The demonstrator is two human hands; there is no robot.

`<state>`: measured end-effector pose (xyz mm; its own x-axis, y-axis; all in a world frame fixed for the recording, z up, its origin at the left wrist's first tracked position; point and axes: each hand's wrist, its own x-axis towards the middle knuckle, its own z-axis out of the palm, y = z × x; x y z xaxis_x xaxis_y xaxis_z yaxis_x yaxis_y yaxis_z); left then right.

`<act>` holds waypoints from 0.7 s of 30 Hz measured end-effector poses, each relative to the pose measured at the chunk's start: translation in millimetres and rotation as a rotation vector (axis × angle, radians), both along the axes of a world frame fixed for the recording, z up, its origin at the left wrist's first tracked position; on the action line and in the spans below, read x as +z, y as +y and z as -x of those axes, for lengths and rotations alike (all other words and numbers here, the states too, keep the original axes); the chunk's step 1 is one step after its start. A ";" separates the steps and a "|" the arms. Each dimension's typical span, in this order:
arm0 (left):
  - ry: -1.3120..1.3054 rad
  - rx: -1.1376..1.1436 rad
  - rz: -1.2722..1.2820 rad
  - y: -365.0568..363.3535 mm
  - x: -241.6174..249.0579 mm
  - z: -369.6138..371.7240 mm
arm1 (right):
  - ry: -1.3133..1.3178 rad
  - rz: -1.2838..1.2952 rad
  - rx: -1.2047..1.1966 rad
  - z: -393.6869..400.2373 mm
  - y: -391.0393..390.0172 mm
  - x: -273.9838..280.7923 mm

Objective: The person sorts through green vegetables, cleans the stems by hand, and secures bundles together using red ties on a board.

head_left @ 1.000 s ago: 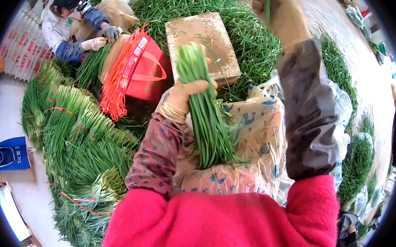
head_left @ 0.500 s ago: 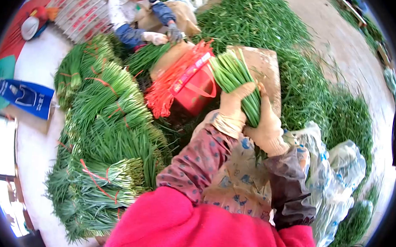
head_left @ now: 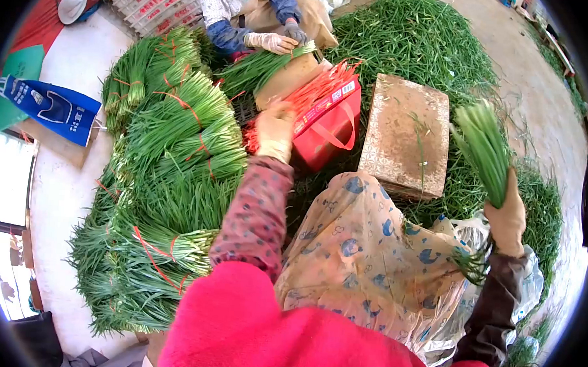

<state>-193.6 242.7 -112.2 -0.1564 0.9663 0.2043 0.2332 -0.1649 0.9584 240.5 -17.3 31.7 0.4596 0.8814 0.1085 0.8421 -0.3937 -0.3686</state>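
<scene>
My right hand (head_left: 507,218), in a pale glove, is closed around a bunch of chives (head_left: 483,150) at the right, its pale stalk ends pointing up and away. My gloved left hand (head_left: 274,126) is at the left edge of a bundle of red ties (head_left: 322,88). Blur hides whether its fingers grip any of them. The ties lie across the top of a red bag (head_left: 326,135) with a loop handle. A patterned plastic sheet (head_left: 350,246) covers my lap.
Tied chive bunches (head_left: 191,121) are heaped at the left. A worn box (head_left: 406,133) stands ahead, with loose chives (head_left: 408,36) behind it. Across from me, a co-worker's gloved hands (head_left: 275,41) handle chives. A blue bag (head_left: 52,111) lies far left.
Both my hands were together on the chive bunch. Now my left hand has let go and moved left to the red ties, while my right hand has carried the bunch to the right.
</scene>
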 end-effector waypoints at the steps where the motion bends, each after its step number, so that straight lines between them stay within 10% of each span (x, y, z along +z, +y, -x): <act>1: 0.069 0.098 0.062 16.6 -3.9 27.5 | 0.014 0.003 -0.029 -11.8 -6.4 -6.2; 13: 1.164 -0.050 0.429 90.7 -39.8 110.1 | 0.166 0.122 -0.106 -12.0 -13.6 -67.5; 21: 0.683 0.050 0.543 96.5 -41.1 114.7 | 0.171 0.610 0.112 11.8 60.9 -65.9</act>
<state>-308.3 339.3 -153.3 -0.2124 0.9526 -0.2179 0.7798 0.2996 0.5496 228.7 43.6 -34.2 0.3279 0.8049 -0.4946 0.8392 -0.4886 -0.2387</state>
